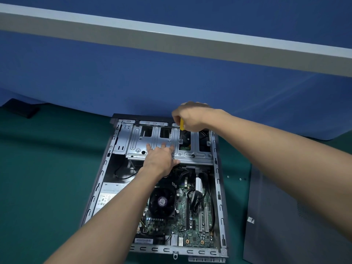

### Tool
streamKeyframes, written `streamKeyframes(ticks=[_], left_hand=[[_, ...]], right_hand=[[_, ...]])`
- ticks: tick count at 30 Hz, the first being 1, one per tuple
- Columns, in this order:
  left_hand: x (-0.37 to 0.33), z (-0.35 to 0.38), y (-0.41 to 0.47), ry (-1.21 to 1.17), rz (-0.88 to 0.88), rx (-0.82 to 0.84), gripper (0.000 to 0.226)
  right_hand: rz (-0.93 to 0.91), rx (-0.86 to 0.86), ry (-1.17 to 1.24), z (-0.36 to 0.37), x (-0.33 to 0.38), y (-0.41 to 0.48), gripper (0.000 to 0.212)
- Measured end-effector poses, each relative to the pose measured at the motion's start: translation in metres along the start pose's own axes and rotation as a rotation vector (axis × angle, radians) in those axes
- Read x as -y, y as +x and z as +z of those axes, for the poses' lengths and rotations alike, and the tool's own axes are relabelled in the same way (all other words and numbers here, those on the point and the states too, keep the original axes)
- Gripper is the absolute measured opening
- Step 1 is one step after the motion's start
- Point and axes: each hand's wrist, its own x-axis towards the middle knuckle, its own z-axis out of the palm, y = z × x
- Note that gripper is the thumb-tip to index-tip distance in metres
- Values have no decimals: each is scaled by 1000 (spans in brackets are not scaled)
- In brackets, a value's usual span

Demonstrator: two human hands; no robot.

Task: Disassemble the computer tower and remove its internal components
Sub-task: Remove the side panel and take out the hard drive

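The open computer tower (99, 180) is lying on the green table (47, 168), the left hand (162, 157) is pressing spread fingers onto its drive cage (190, 155), and the right hand (194, 117) is gripping a yellow screwdriver (182, 124), hiding most of it.

On the green bench (47, 178), a computer tower (122, 141) laid flat, open side up. Left grip (160, 159) flat on the metal drive cage (190, 155) at the far end, fingers spread. Right grip (192, 117) curled round a yellow screwdriver (182, 124), held upright over the cage's far edge. Nearer in the case: black cooler fan (162, 201), green motherboard (190, 231), silver power supply (108, 195) at the left. Right of the tower, a grey side panel (285, 216) lying flat, two small screws (240, 179) near its far end.
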Motion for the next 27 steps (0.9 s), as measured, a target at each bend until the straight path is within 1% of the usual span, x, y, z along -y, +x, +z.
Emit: streamKeyframes(ticks=[1,2,3,4,5,6,8,10,12,13,14,16,17,18,21,22,24,26,27], left_hand=[[0,0,0,4,1,0,64],[0,0,0,9,2,0,64],[0,0,0,13,1,0,64],[0,0,0,13,0,0,64],[0,0,0,9,-2,1,64],[0,0,0,5,-3,4,64],[0,0,0,4,-3,10,65],[0,0,0,5,-3,8,64],[0,0,0,2,-5,7,64],[0,0,0,3,-4,8,64],[0,-1,0,5,-3,10,64],[-1,-1,0,11,-3,11,64],[0,-1,0,12,-4,10,64],[0,-1,-1,11,-4,7,64],[-1,0,-1,7,0,5,64],[-1,0,-1,7,1,5,64],[0,-1,-1,1,-1,5,64],[0,0,-1,-5,-2,2,63],[0,0,-1,-4,-2,1,63]], right_hand=[[10,13,-11,2,0,2,5],[41,21,-38,2,1,2,17],[94,33,-99,4,1,3,34],[140,15,-131,4,3,2,44],[149,-5,-155,5,2,5,47],[138,-32,-150,5,3,4,45],[68,-61,-130,5,4,4,33],[26,-59,-80,2,2,2,11],[7,-12,-18,2,3,0,16],[19,6,-28,4,0,3,13],[26,1,-52,3,2,1,4],[100,22,-121,3,2,2,37],[133,25,-142,3,1,4,46],[132,10,-146,2,2,3,48],[76,-45,-154,3,1,3,38],[48,-67,-139,2,2,0,30],[25,-48,-75,1,0,0,7],[18,16,-26,-1,-1,-2,14],[28,36,-50,0,-2,-2,11]])
